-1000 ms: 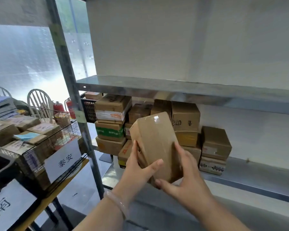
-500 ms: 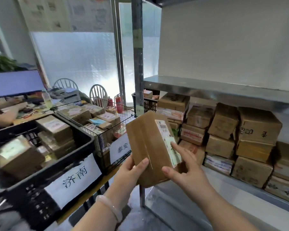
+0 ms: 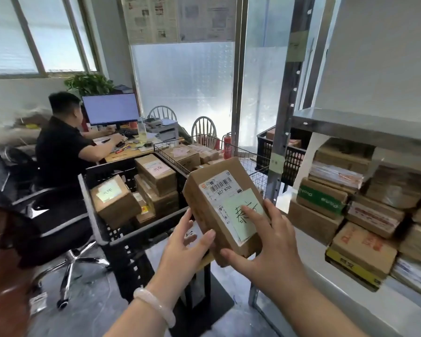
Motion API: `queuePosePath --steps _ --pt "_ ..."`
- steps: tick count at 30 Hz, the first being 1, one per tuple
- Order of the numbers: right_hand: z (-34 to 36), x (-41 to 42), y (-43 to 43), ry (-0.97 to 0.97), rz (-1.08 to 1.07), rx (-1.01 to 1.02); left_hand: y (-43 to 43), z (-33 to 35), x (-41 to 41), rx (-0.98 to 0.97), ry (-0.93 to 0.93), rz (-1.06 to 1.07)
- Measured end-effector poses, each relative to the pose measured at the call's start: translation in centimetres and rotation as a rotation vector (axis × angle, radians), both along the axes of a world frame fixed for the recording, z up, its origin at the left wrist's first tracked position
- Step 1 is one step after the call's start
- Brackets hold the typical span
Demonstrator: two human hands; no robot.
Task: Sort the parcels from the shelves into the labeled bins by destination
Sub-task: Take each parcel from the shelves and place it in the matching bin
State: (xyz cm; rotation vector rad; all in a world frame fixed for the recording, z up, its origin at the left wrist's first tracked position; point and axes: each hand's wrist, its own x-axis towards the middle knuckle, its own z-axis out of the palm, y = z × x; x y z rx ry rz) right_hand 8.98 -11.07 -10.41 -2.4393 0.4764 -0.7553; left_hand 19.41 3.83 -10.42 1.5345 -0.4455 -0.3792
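A brown cardboard parcel (image 3: 206, 199) is held up in front of me, its white barcode label and a green handwritten note facing me. My left hand (image 3: 185, 249) grips its lower left edge, thumb on the front. My right hand (image 3: 270, 242) holds the lower right corner, fingers resting on the green note. Behind the parcel stands a black plastic bin (image 3: 100, 215) with several labeled boxes, and beyond it a wire basket (image 3: 255, 171) with more boxes. The metal shelf (image 3: 362, 132) at right carries stacked parcels (image 3: 365, 215).
A person in a black shirt (image 3: 61, 147) sits at a desk with a monitor (image 3: 111, 108) at left, on an office chair (image 3: 66, 242). A black crate (image 3: 281, 154) and a red fire extinguisher (image 3: 227, 144) stand behind the shelf's upright post (image 3: 281, 132).
My view has swung left from the shelf toward the bins and desk. The parcel has been turned in both hands so that its label and green note face me.
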Motion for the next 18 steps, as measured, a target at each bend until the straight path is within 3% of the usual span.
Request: queuePosePath --steps 9,14,18 --pt "0.1 10.6 1.4 -0.046 0.202 0.013 1.5 0.3 8.1 -0.093 0.061 0.118" --pt "1.0 17.8 -1.7 -0.075 0.393 0.195 2.1 2.4 15.6 -0.077 0.074 0.158" --pt "1.2 23.4 -3.7 0.016 0.541 0.289 1.1 2.8 20.8 -0.033 0.081 0.131"
